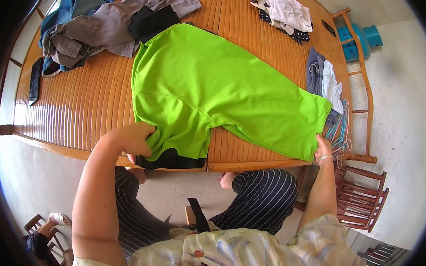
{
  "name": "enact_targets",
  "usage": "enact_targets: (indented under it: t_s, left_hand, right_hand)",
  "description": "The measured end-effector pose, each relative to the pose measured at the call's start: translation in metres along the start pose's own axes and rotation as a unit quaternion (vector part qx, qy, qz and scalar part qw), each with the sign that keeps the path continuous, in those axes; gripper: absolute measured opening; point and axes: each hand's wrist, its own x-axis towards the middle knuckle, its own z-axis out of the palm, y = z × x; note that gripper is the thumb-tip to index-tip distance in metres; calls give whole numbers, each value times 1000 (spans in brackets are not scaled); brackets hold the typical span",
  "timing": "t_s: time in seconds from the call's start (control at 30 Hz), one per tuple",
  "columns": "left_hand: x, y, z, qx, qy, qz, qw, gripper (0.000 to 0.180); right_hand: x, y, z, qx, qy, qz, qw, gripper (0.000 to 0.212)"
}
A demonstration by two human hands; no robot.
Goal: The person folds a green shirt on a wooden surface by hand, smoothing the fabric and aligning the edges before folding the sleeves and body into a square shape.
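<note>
A lime-green garment [191, 79] with black trim lies spread over the slatted table, its exact kind unclear. A curved seam crosses its left part, where a shorter piece ends in a black edge [175, 160] hanging at the table's near side. My left hand [134, 137] is closed on the cloth by that piece, its fingers partly tucked into the folds. At the far right corner of the garment, my right hand [322, 149] pinches the edge between thumb and fingers. Black cloth [153, 23] touches the garment's far left end.
Heaped grey and blue clothes [91, 28] lie at the far left, near a dark phone-like object [35, 81]. Folded light clothes [284, 11] sit at the back. Grey and white clothes [324, 78] and hangers [339, 135] lie right. A wooden chair [361, 194] stands beyond.
</note>
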Motion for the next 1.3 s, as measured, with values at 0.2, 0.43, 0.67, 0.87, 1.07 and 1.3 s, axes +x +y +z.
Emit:
enact_targets:
  t_s: [0.2,0.43,0.67,0.87,1.07,1.3]
  left_hand:
    - [-5,-1,-2,-12,5,-5,1000,42]
    - [-10,2,-1,18,16,-17,1000,45]
    - [-10,-9,0,14,37,13,999,41]
    - [-17,-5,-1,15,33,16,999,42]
    - [-31,-19,-2,2,51,31,998,44]
    - [-37,-13,3,-161,56,160,972,40]
  right_hand:
    - [-22,1,7,-3,-1,-206,978,7]
    - [-22,-7,9,-373,147,-316,860,32]
    - [-123,-98,159,-304,-54,-512,801,33]
    - [-224,-65,282,-479,-285,-684,470,75]
    - [-235,-88,283,-517,-395,-586,483,94]
    - [-307,-49,285,-360,-402,-627,561,90]
